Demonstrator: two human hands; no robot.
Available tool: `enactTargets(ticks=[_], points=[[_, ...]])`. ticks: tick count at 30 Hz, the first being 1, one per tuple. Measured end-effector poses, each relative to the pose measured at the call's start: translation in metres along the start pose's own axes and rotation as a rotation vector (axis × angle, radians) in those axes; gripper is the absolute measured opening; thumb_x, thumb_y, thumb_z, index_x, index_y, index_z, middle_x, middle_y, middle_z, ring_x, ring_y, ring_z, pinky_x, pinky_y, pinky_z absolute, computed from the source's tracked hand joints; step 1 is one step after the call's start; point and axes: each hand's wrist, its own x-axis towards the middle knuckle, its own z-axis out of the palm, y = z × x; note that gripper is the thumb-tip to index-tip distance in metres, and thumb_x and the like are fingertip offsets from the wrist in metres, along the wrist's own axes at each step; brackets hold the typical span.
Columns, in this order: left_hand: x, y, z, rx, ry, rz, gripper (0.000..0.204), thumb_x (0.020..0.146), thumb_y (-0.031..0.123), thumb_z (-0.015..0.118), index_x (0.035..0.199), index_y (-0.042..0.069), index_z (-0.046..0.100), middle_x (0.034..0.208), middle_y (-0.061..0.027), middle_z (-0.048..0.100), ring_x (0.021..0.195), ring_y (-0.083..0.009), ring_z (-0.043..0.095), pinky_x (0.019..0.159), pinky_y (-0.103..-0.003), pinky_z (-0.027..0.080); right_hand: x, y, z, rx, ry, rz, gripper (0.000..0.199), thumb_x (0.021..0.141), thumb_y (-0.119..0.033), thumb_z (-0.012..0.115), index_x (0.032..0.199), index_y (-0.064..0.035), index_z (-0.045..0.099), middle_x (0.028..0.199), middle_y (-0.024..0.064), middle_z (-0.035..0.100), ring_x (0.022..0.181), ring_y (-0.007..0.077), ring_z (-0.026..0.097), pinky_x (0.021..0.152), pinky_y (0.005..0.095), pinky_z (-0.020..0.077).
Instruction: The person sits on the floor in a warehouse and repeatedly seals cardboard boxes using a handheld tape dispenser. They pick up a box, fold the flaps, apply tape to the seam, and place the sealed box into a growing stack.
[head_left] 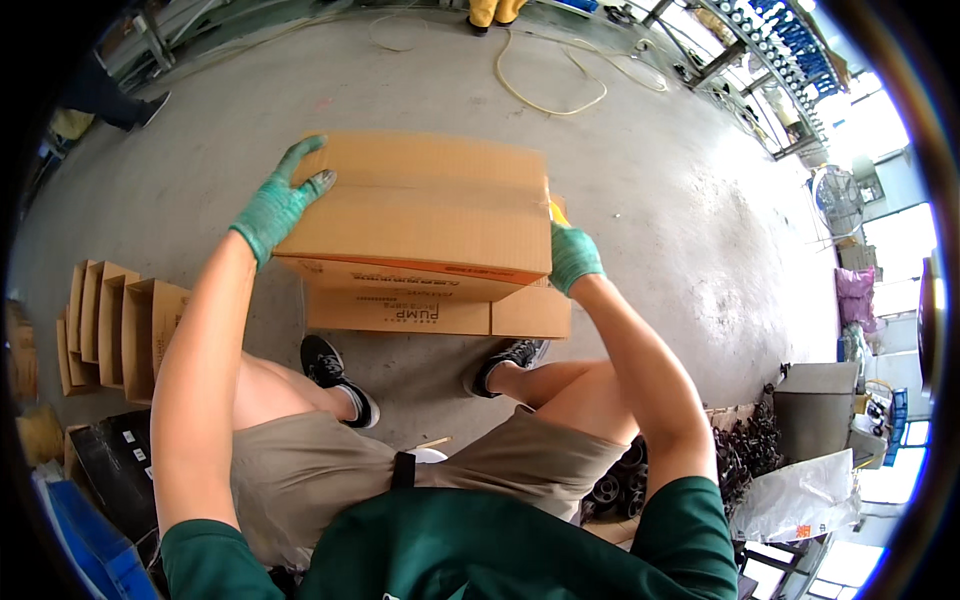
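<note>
Both gloved hands, left hand [277, 203] and right hand [573, 258], grasp a closed cardboard box [420, 215].

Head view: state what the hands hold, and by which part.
Both hold the closed upper cardboard box: the left hand on its top left corner, the right hand at its right end. It sits above a lower box.

I see open concrete floor [660, 200] beyond the held cardboard box [420, 215], crossed only by a looping yellow hose [560, 85]. A second carton [440, 312] lies directly beneath, blocking the way down. Folded flat cartons [120, 320] crowd my left; a pile of dark metal parts [745, 450] and a grey bin [815, 405] hem in my right.
</note>
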Motion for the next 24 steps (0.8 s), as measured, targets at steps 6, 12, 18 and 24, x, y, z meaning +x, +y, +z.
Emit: enactTargets(ticks=[6, 12, 18, 24], points=[[0.01, -0.021, -0.007, 0.153, 0.071, 0.181, 0.05, 0.104, 0.031, 0.057, 0.151, 0.024, 0.041, 0.155, -0.0086, 0.041, 0.138, -0.0263, 0.043, 0.115, -0.04, 0.035, 0.0, 0.031, 0.041, -0.028, 0.3, -0.132, 0.037, 0.094, -0.019, 0.06, 0.13, -0.0119, 0.061, 0.129, 0.0162, 0.064, 0.111, 0.0255, 0.064, 0.088, 0.0361, 0.0529], [0.0, -0.011, -0.008, 0.058, 0.012, 0.067, 0.047, 0.106, 0.033, 0.052, 0.151, 0.027, 0.041, 0.154, -0.0081, 0.042, 0.138, -0.0256, 0.043, 0.115, -0.039, 0.036, -0.051, -0.136, -0.083, 0.074, 0.465, -0.563, 0.034, 0.097, -0.021, 0.055, 0.128, -0.0092, 0.062, 0.13, 0.0193, 0.063, 0.114, 0.0339, 0.063, 0.093, 0.0425, 0.0531], [0.004, -0.013, -0.002, -0.01, 0.108, 0.055, 0.058, 0.107, 0.033, 0.048, 0.16, 0.031, 0.024, 0.158, -0.0123, 0.037, 0.141, -0.0276, 0.039, 0.117, -0.039, 0.032, -0.052, -0.216, -0.003, -0.236, 0.324, -0.783, 0.065, 0.101, -0.047, 0.047, 0.148, -0.0019, 0.042, 0.157, 0.0162, 0.038, 0.147, 0.0352, 0.032, 0.121, 0.0466, 0.027], [0.012, -0.027, -0.002, -0.013, 0.118, -0.008, 0.064, 0.106, 0.048, 0.041, 0.16, 0.017, 0.023, 0.157, -0.0156, 0.039, 0.143, -0.0304, 0.038, 0.119, -0.041, 0.029, -0.044, -0.112, -0.027, -0.341, 0.515, -0.333, 0.069, 0.101, -0.042, 0.05, 0.153, 0.0002, 0.032, 0.158, 0.023, 0.033, 0.145, 0.0376, 0.035, 0.119, 0.0454, 0.0301]])
